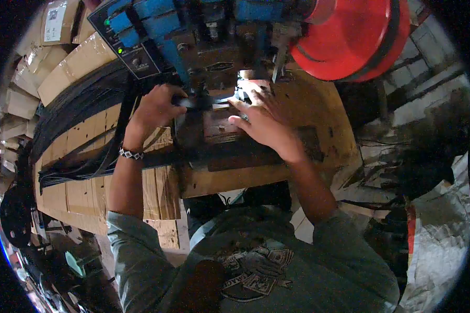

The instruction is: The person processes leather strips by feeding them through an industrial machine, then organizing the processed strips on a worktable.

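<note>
My left hand (159, 107) is closed on a black strap (206, 103), pinching it between thumb and fingers at the left of a blue and dark metal machine (214, 47). The strap runs across in front of the machine toward my right hand (261, 117). That hand is stretched out with its thumb apart, and its fingertips touch the strap's right end under a bright lamp spot. Glare partly hides those fingertips. Below the strap sits a worn metal block (223, 130) on the machine's base.
A pile of long black straps (83, 109) lies on cardboard (89, 146) to the left. A large red round reel (350, 36) stands at the upper right. The wooden tabletop (334, 120) surrounds the machine base, and a white sack (438, 240) is at the far right.
</note>
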Available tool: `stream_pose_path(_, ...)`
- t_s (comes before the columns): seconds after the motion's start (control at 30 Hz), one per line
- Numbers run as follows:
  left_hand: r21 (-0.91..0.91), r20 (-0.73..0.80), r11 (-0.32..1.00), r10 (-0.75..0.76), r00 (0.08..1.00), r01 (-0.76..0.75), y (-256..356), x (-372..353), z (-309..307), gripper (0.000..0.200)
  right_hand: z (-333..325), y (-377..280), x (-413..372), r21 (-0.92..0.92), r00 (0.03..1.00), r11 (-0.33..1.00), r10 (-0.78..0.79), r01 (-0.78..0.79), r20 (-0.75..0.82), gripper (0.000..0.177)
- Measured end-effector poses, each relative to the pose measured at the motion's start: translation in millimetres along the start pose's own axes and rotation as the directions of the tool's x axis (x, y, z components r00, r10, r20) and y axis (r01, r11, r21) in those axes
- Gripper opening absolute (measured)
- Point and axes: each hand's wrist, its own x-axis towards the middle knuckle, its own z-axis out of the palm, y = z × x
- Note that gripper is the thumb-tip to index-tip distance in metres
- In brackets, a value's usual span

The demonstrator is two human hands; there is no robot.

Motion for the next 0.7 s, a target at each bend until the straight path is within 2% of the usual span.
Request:
stream_pose_path(0.03,0.001,-0.002,1.0,0.011,1.0,-0.011,-6,2,3,0.035,3,-1,1,-0.026,0.999,0.999,0.021,-0.02,0.031,0.045)
stream_pose_path(0.07,0.001,-0.005,1.0,0.02,1.0,-0.02,-9,5,4,0.035,11,5,1,-0.04,1.0,0.999,-0.004,0.003,-0.023,0.046)
stream_pose_path(0.17,-0.069,-0.063,0.992,0.101,0.993,-0.105,4,4,-5,0.035,3,0,0,-0.131,0.999,0.991,-0.029,0.026,-0.024,0.048)
stream_pose_path(0.27,-0.312,-0.082,0.938,0.133,0.988,-0.152,-5,7,5,0.035,1,-1,-1,-0.161,0.995,0.987,-0.033,0.017,-0.097,0.048)
stream_pose_path(0.37,-0.344,-0.008,0.937,0.06,0.998,-0.059,-9,9,8,0.036,6,8,-3,-0.067,0.989,0.997,-0.053,0.044,-0.137,0.047)
stream_pose_path(0.47,-0.326,0.002,0.945,-0.022,1.0,0.022,28,-2,-8,0.035,4,5,-4,-0.088,0.99,0.995,-0.056,0.045,-0.127,0.047)
stream_pose_path(0.57,-0.313,-0.135,0.935,0.131,0.982,-0.168,4,3,13,0.034,15,4,-3,-0.057,0.996,0.998,-0.025,0.02,-0.086,0.047)
stream_pose_path(0.6,-0.315,-0.12,0.939,0.106,0.987,-0.139,7,2,11,0.034,15,1,-1,-0.032,0.998,0.999,-0.007,0.005,-0.07,0.047)
stream_pose_path(0.7,-0.314,-0.08,0.947,0.044,0.996,-0.067,12,0,8,0.035,2,-6,0,-0.195,1.0,0.98,0.024,-0.027,-0.014,0.047)
